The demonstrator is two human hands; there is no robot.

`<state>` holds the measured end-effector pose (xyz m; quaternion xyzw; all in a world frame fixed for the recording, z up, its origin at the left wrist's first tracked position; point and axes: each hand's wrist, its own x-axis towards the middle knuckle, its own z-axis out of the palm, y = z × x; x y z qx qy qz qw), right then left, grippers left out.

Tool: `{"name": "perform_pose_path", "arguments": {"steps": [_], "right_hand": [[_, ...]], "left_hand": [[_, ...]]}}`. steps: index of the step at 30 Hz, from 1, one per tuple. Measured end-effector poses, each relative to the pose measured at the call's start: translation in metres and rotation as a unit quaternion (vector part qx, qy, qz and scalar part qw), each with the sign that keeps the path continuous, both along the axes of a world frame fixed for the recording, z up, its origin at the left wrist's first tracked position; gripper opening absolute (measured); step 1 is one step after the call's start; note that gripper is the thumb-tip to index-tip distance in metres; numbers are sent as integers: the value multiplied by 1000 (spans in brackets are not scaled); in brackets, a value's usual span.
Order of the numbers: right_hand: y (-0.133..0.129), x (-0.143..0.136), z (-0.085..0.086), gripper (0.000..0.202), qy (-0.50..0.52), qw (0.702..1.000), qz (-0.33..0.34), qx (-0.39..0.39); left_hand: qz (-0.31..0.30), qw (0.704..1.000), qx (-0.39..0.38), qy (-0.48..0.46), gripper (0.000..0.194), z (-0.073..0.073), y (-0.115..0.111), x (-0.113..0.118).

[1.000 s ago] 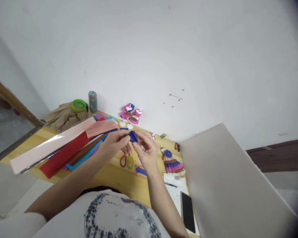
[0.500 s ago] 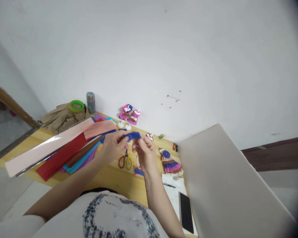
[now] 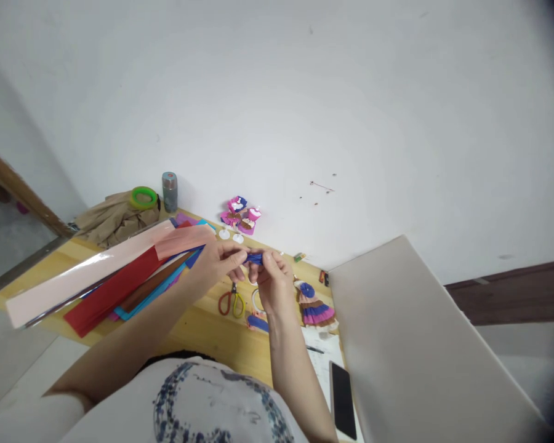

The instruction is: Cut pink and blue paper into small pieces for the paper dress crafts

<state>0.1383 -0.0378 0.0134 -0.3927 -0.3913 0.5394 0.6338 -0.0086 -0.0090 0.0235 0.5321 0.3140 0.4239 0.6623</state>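
Note:
A small piece of blue crepe paper (image 3: 253, 258) is stretched between my two hands above the table. My left hand (image 3: 222, 261) pinches its left end between thumb and fingers. On the other end, the thumb and fingers of my right hand (image 3: 276, 277) are closed. The paper looks gathered into narrow folds, and its ends are hidden by my fingers. Below my hands lie scissors (image 3: 232, 303) with one red and one yellow handle. A small doll-like figure with a layered, colourful paper skirt (image 3: 317, 311) lies right of my right hand.
Long paper strips, including a red one (image 3: 115, 292), cover the left side of the wooden table (image 3: 203, 341). Behind stand a flask (image 3: 170, 192) and a green tape roll (image 3: 143, 197). Paper flowers (image 3: 234, 212) lie by the wall. A phone (image 3: 342, 400) and an upright board (image 3: 420, 344) are at right.
The blue paper, flatter and wider before, is now bunched into narrow folds. My hands have drawn closer together around it, and my left hand has moved slightly right.

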Motion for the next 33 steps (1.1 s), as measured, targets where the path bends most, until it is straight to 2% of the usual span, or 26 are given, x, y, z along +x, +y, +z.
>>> {"name": "perform_pose_path", "arguments": {"steps": [4, 9, 12, 15, 18, 21, 24, 26, 29, 31, 33], "right_hand": [[-2, 4, 1, 32, -16, 1000, 17, 9], [-2, 7, 3, 30, -55, 998, 21, 33], [-2, 8, 6, 24, -96, 994, 19, 54], [-2, 10, 8, 22, -121, 990, 30, 62], [-2, 10, 6, 25, -111, 992, 33, 52], [-2, 8, 6, 35, -104, 994, 11, 36], [-2, 5, 8, 29, -124, 992, -12, 23], [-2, 4, 9, 23, -126, 992, -19, 13], [-3, 4, 9, 20, -110, 994, -28, -3], [-3, 5, 8, 21, -107, 994, -31, -6], [-4, 5, 9, 21, -120, 992, -37, 2]], "left_hand": [[-37, 996, -70, -41, 42, 7, 0, -1], [-71, 988, -113, -77, 47, 4, 2, -1], [-51, 989, -118, -74, 47, 0, 3, 0], [2, 996, -79, -42, 43, -3, 4, 2], [42, 999, -3, 14, 35, -3, 4, 4], [89, 991, 75, 67, 24, 2, 2, 4], [125, 983, 105, 80, 17, 6, -1, 3], [108, 991, 60, 56, 18, 5, -2, 2], [35, 999, -33, 1, 32, -2, -1, 0], [-1, 998, -65, -24, 36, -8, 1, -1], [-5, 997, -75, -30, 36, -11, 1, 0]]}}
